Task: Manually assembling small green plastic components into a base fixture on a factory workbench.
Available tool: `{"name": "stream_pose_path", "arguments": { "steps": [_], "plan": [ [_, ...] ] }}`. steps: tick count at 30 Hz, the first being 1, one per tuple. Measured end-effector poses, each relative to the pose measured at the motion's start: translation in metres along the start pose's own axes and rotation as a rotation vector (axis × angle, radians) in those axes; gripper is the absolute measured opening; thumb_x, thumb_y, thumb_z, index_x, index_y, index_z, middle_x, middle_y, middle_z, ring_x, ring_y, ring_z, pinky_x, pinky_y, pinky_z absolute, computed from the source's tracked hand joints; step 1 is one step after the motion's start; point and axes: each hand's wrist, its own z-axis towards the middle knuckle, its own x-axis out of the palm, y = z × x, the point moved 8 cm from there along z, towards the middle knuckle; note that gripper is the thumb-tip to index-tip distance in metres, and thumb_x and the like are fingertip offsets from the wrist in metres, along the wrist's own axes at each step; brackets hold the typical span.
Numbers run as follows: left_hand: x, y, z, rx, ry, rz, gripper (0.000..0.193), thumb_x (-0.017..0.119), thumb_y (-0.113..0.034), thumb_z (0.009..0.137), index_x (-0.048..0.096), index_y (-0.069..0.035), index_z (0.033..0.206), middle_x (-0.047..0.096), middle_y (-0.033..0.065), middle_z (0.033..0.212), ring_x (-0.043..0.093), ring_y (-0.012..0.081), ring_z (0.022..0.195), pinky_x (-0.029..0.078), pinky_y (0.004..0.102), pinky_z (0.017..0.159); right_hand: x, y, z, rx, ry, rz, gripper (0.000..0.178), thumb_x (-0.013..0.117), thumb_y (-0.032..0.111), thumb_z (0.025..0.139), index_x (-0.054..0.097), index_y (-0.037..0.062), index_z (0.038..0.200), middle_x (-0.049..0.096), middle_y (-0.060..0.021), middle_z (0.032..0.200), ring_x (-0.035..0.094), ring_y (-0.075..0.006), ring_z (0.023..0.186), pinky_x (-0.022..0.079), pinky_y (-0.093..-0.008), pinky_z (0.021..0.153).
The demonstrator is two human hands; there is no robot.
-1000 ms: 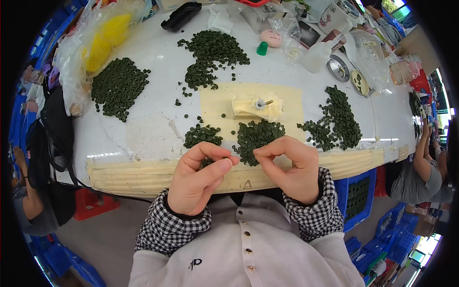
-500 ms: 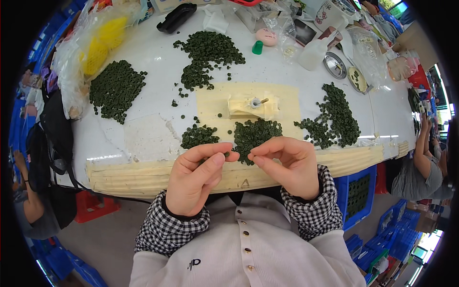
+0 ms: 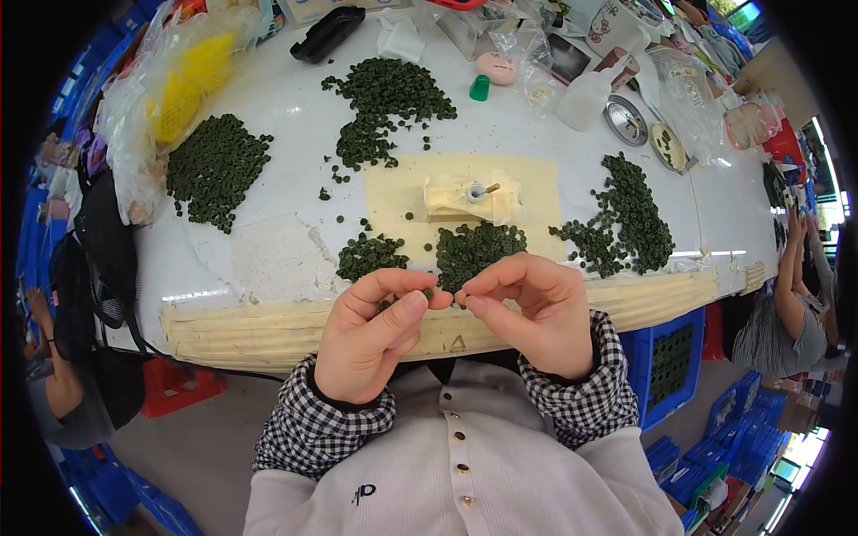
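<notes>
Currently pinching a green part between thumb and forefinger of the left hand, above the table edge; holding the right hand just beside, tips close together, cannot tell whether on anything; green pile just beyond.

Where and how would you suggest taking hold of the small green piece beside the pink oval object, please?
I would probably take the small green piece in a two-finger pinch across its wider lower body, coming from the near left. Its top looks narrower, and the pink oval object sits close on its far right side, so the near left side seems easier.
</notes>
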Motion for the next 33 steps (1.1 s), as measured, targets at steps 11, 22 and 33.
{"name": "stream_pose_path", "arguments": {
  "steps": [11,22,33],
  "plan": [
    [0.003,0.001,0.001,-0.003,0.011,0.016,0.017,0.053,-0.007,0.092,0.058,-0.002,0.107,0.066,0.0100,0.096,0.035,0.0003,0.054,0.029,0.0156,0.047,0.003,-0.004,0.000,0.039,0.027,0.045,0.017,0.062,-0.001,0.081,0.063,-0.0039,0.099,0.066,-0.0074,0.094,0.062,-0.0098,0.085,0.049,-0.0232,0.078],
    [0.003,0.003,0.001,0.005,-0.002,0.012,0.017,0.054,-0.006,0.091,0.059,-0.002,0.107,0.066,0.0096,0.095,0.036,0.0005,0.053,0.028,0.0161,0.046,0.000,0.011,0.001,-0.216,-0.067,-0.248,0.015,0.067,-0.001,0.076,0.068,0.0027,0.091,0.061,-0.0054,0.086,0.060,-0.0106,0.075,0.048,-0.0224,0.067],
    [0.005,0.007,0.000,-0.005,0.004,0.023,0.017,0.057,-0.003,0.089,0.061,-0.001,0.105,0.065,0.0072,0.091,0.039,0.0010,0.056,0.029,0.0166,0.047,0.003,0.018,-0.001,-0.302,-0.106,-0.338,0.017,0.071,-0.004,0.070,0.066,0.0016,0.085,0.054,-0.0057,0.085,0.053,-0.0129,0.075,0.043,-0.0232,0.068]
  ]
}}
